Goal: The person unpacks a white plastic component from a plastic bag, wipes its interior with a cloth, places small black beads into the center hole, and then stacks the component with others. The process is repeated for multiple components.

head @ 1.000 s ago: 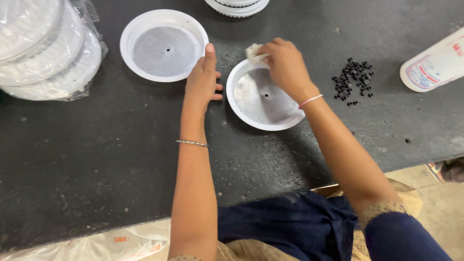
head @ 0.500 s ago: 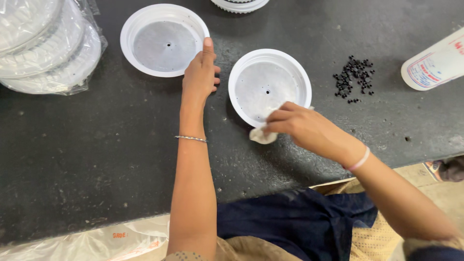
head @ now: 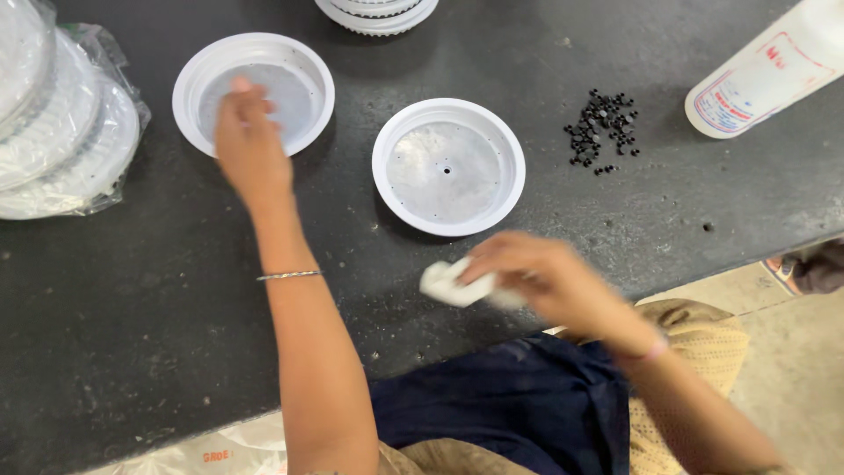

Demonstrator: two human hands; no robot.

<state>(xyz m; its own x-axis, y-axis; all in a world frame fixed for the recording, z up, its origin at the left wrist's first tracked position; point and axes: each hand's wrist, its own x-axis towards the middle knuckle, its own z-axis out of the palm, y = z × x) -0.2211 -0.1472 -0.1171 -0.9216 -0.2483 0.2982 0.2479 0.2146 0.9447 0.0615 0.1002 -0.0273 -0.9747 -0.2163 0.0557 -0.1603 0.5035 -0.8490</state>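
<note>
Two round white dishes lie on a dark worktop (head: 132,352). My left hand (head: 251,145) is blurred over the front edge of the left dish (head: 253,92), fingers together on or just above it; contact is unclear. The right dish (head: 448,165), with a silvery floor and a small centre hole, stands free of both hands. My right hand (head: 541,281) sits below it near the worktop's front edge, closed on a small white wad of cloth or tissue (head: 446,283).
A bag of stacked white dishes (head: 53,132) lies at the far left. More stacked white dishes (head: 378,10) sit at the top edge. A pile of small black beads (head: 602,130) lies right of the right dish, beside a white bottle (head: 765,75).
My right hand has pulled the white wad out of the right dish, back toward the front edge. My left hand has left that dish's rim and moved up-left over the left dish.
</note>
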